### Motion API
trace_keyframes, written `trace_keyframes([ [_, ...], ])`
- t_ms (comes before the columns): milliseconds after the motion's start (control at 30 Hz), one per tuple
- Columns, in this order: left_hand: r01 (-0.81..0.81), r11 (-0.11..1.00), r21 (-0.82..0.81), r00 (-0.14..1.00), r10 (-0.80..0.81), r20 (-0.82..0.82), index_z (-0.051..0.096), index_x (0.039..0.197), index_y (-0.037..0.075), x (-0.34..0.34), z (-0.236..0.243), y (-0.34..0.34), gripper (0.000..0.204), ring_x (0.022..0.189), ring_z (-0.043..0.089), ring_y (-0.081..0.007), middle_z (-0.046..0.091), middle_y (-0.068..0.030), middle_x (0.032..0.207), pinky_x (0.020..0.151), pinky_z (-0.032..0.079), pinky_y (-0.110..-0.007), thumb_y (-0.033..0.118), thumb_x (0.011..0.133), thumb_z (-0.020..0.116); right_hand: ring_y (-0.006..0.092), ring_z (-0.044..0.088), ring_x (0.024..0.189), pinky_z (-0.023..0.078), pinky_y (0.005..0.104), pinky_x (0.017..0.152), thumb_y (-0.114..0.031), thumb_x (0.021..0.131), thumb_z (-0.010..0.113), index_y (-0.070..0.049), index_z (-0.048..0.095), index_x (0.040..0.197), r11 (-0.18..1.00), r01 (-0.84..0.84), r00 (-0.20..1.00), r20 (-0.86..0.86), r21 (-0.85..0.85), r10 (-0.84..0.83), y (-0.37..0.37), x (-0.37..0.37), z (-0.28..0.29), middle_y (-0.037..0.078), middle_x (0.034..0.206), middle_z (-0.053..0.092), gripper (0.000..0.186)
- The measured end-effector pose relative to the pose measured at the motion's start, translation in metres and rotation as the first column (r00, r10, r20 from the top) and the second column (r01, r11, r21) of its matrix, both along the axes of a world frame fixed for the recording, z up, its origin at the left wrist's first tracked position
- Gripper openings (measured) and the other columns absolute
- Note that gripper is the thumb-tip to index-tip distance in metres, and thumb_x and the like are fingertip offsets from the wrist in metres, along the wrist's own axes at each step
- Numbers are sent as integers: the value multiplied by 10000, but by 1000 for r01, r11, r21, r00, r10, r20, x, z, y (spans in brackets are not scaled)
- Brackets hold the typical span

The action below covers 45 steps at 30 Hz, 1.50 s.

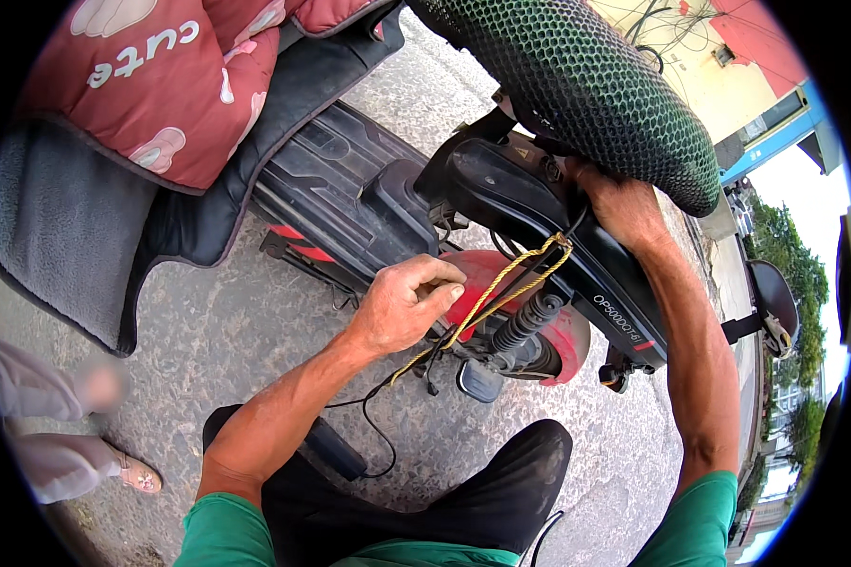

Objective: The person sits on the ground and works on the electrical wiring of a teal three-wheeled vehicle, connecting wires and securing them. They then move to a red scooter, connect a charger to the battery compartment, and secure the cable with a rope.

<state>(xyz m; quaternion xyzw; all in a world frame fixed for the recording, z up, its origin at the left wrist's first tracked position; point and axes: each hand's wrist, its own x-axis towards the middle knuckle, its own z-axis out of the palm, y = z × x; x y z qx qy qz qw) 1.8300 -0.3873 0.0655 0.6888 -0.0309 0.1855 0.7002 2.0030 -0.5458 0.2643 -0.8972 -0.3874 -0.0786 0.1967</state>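
Note:
My left hand (402, 304), fingers curled with tips close together, is just left of a looped yellow cord (529, 255) hanging from the black frame (615, 317) of an electric scooter; whether it holds anything is unclear. My right hand (615, 203) reaches beneath the raised seat with its green mesh cover (586, 85), fingers hidden at a fitting on the frame. Black cables trail from there past the spring shock (529, 321) and red rear fender (563, 354) to a black box (336, 444) on the pavement beside my leg.
The floorboard (321, 180) runs to the upper left, beneath a padded red and grey leg cover (66, 217). Another person's legs and shoe (137, 472) are at the lower left. A wall (728, 57), trees (790, 283) and mottled pavement (208, 331) surround the scooter.

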Motion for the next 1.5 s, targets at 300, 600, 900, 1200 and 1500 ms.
trace_keyframes([
  [300, 164, 982, 98, 986, -166, 21, 633, 1146, -20, 11, 2, -36, 326, 808, 629, -190, 646, -112, 878, 754, 507, -343, 211, 923, 685, 372, 648, 978, 460, 451, 900, -242, 915, 548, -3, 692, 1026, 999, 25, 984, 174, 25, -29, 1, -2, -9, 221, 983, 694, 300],
  [600, 506, 854, -123, 861, -508, 13, 614, 1151, -9, 17, 19, -83, 274, 672, 532, -72, 559, -8, 757, 612, 473, -265, 227, 1030, 546, 396, 629, 1028, 447, 466, 930, -217, 904, 560, -17, 698, 1050, 1000, 25, 987, 156, -7, -23, -4, -5, -4, 233, 1036, 686, 283],
  [900, 506, 838, -202, 862, -495, 108, 613, 1176, 2, 23, 29, -88, 295, 649, 536, -65, 575, -4, 740, 589, 466, -262, 255, 1044, 538, 354, 596, 1148, 423, 428, 1034, -317, 1016, 523, -95, 641, 1260, 862, -18, 968, 209, -507, 143, 4, 25, 18, 215, 1200, 645, 351],
  [1200, 517, 829, -215, 854, -482, 195, 617, 1164, -6, 39, 40, -95, 266, 655, 539, -67, 594, -19, 752, 587, 470, -256, 219, 1039, 551, 298, 547, 1244, 391, 438, 1090, -268, 928, 624, -88, 629, 1281, 969, 39, 988, 155, -245, 0, -30, 80, -4, 133, 1300, 634, 396],
  [1500, 505, 850, -153, 861, -482, 164, 622, 1171, -16, 42, 30, -93, 298, 752, 631, -110, 649, -69, 827, 663, 527, -289, 242, 1031, 571, 314, 540, 1260, 390, 434, 1089, -176, 939, 547, -100, 642, 1276, 912, 53, 950, 301, -406, 79, -50, 88, 0, 150, 1327, 620, 358],
])
